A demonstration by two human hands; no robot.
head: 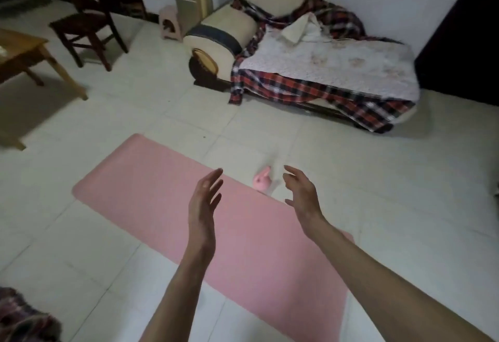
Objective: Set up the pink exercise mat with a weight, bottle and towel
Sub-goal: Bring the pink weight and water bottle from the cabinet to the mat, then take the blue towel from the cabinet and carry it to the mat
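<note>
- Pale tiled floor (378, 206), with a couch (310, 52) under a plaid blanket up at 1 o'clock.
- Pink mat (151, 193) lies flat across the middle, nothing sitting on it.
- Small pink weight (262, 181) is on the tiles just past the mat's far edge, around 12 o'clock.
- Left hand (204, 206) and right hand (303, 196) both hang above it, fingers spread, holding nothing.
</note>
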